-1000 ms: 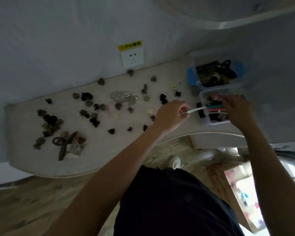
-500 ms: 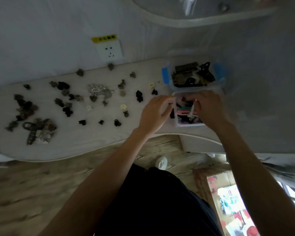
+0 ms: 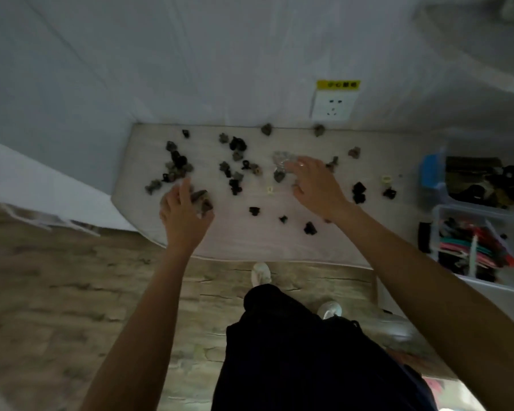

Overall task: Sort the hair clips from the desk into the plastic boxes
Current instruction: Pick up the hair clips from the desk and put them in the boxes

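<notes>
Several small claw hair clips, black (image 3: 358,192) and grey-brown (image 3: 175,164), lie scattered over the pale desk (image 3: 267,244). My left hand (image 3: 184,212) hovers with fingers apart over a brownish heap of clips (image 3: 204,200) near the desk's left front edge. Over the middle of the desk, my right hand (image 3: 315,185) is spread, its fingertips at a bunch of clear clips (image 3: 282,158). At the right stand two plastic boxes: the far box (image 3: 429,170), with blue handles, holds dark and olive clips; the near box (image 3: 436,212) holds slim colourful clips and a white one (image 3: 472,253).
A wall socket (image 3: 333,105) with a yellow label sits just above the desk's back edge. A black piece (image 3: 424,237) lies beside the near box. The desk front curves; below it are wooden floor and my white shoes (image 3: 261,274).
Both hands have left the near box and swung left over the scattered clips. The white slim clip that I carried now lies in the near box. The view has turned left.
</notes>
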`<state>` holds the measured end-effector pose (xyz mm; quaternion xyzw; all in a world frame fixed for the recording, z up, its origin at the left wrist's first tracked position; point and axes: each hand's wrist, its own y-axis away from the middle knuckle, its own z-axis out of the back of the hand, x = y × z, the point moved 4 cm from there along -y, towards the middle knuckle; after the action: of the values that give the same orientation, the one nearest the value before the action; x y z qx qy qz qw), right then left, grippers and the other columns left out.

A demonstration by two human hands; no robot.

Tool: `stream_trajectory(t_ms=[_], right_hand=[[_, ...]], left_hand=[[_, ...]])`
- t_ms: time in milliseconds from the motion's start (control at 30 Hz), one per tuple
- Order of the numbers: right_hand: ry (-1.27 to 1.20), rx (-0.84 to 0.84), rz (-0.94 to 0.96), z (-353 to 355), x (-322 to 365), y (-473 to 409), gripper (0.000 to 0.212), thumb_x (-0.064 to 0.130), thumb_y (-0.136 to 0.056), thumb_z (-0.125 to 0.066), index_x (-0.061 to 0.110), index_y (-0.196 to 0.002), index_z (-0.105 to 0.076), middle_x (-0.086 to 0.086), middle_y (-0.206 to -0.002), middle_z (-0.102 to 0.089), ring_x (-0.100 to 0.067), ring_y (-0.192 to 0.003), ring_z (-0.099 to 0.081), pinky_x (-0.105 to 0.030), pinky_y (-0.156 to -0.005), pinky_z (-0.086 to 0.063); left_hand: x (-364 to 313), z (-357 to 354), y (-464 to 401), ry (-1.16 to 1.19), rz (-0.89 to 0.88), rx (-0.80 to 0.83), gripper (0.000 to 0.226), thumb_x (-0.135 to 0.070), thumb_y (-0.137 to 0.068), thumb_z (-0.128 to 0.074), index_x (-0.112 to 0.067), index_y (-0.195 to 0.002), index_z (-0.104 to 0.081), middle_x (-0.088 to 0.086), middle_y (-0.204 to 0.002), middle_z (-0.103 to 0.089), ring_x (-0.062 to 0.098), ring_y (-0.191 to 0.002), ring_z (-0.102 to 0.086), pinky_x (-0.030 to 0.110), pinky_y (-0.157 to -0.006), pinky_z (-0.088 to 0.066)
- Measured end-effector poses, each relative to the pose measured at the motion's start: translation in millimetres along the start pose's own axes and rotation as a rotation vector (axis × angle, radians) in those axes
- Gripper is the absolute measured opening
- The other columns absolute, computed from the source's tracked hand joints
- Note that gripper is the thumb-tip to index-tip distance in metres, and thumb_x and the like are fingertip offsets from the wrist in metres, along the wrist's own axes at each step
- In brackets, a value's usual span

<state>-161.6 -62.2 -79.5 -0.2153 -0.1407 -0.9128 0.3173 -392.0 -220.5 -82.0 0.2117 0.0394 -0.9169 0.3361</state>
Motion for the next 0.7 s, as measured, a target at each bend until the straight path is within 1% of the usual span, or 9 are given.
stream_trajectory(t_ms=[67, 133, 200, 267, 367, 467, 600, 667, 700], right_hand=[[0.037, 0.078, -0.061, -6, 0, -24, 0.061, 0.015, -0.089, -0.051, 0.023, -0.145, -0.027, -0.016, -0.153, -0.021, -0.036, -0.138, -0.022, -0.048, -0.113, -0.023], [0.035, 0.175, -0.127, -13, -1, -39, 0.066, 0.021, -0.091, -0.051, 0.032, -0.146, -0.016, -0.014, -0.156, -0.008, -0.037, -0.140, -0.012, -0.051, -0.114, -0.020], [0.058, 0.268, -0.179, -22, -2, -49, 0.068, 0.023, -0.092, -0.051, 0.037, -0.146, -0.012, -0.013, -0.156, -0.003, -0.039, -0.139, -0.012, -0.053, -0.112, -0.023], [0.178, 0.277, -0.178, -29, -4, -53, 0.063, 0.024, -0.092, -0.050, 0.036, -0.145, -0.016, -0.013, -0.153, -0.014, -0.038, -0.134, -0.022, -0.053, -0.106, -0.032], [0.270, 0.202, -0.166, -35, -5, -51, 0.053, 0.023, -0.091, -0.050, 0.030, -0.140, -0.031, -0.016, -0.141, -0.031, -0.037, -0.123, -0.031, -0.052, -0.092, -0.042], [0.221, 0.114, -0.187, -38, -8, -45, 0.042, 0.019, -0.092, -0.051, 0.024, -0.133, -0.042, -0.019, -0.129, -0.040, -0.038, -0.114, -0.036, -0.046, -0.083, -0.046], [0.001, -0.086, -0.244, -28, -9, -37, 0.035, 0.009, -0.092, -0.049, 0.019, -0.125, -0.048, -0.022, -0.115, -0.049, -0.037, -0.100, -0.049, -0.040, -0.083, -0.045], [-0.165, -0.196, -0.260, -14, -6, -30, 0.032, 0.009, -0.092, -0.050, 0.017, -0.122, -0.049, -0.020, -0.112, -0.053, -0.033, -0.096, -0.054, -0.038, -0.082, -0.047], [-0.255, -0.244, -0.259, -6, -2, -26, 0.031, 0.009, -0.092, -0.050, 0.017, -0.121, -0.049, -0.018, -0.111, -0.055, -0.030, -0.095, -0.056, -0.037, -0.082, -0.048]], left_hand=[[26, 1, -11, 0.004, 0.133, 0.093, 0.093, -0.035, -0.074, -0.073, -0.021, -0.146, -0.018, 0.021, -0.147, -0.026, 0.041, -0.133, -0.026, 0.055, -0.106, -0.025], [41, 0, -24, 0.110, 0.164, 0.187, 0.094, -0.032, -0.075, -0.073, -0.023, -0.147, -0.013, 0.021, -0.149, -0.023, 0.039, -0.134, -0.026, 0.052, -0.106, -0.027], [52, -4, -37, 0.191, 0.176, 0.280, 0.085, -0.028, -0.078, -0.071, -0.019, -0.145, -0.020, 0.019, -0.143, -0.035, 0.037, -0.129, -0.038, 0.047, -0.102, -0.035], [55, -5, -45, 0.217, 0.160, 0.333, 0.079, -0.027, -0.077, -0.070, -0.019, -0.143, -0.027, 0.018, -0.135, -0.046, 0.036, -0.119, -0.050, 0.045, -0.098, -0.043], [47, -9, -51, 0.244, 0.101, 0.367, 0.069, -0.027, -0.072, -0.071, -0.015, -0.132, -0.040, 0.018, -0.123, -0.054, 0.035, -0.107, -0.058, 0.045, -0.091, -0.049], [34, -13, -55, 0.268, 0.060, 0.373, 0.059, -0.021, -0.073, -0.072, -0.013, -0.125, -0.046, 0.015, -0.118, -0.056, 0.032, -0.101, -0.061, 0.042, -0.087, -0.051], [13, -17, -63, 0.323, -0.006, 0.365, 0.050, -0.025, -0.078, -0.070, -0.017, -0.122, -0.047, 0.007, -0.116, -0.059, 0.025, -0.097, -0.063, 0.036, -0.083, -0.050], [1, -14, -67, 0.290, -0.050, 0.302, 0.047, -0.027, -0.081, -0.067, -0.017, -0.121, -0.046, 0.005, -0.117, -0.057, 0.022, -0.101, -0.059, 0.031, -0.081, -0.044], [-4, -10, -67, 0.270, -0.082, 0.244, 0.047, -0.029, -0.081, -0.066, -0.015, -0.122, -0.046, 0.005, -0.120, -0.055, 0.023, -0.107, -0.055, 0.030, -0.083, -0.041]])
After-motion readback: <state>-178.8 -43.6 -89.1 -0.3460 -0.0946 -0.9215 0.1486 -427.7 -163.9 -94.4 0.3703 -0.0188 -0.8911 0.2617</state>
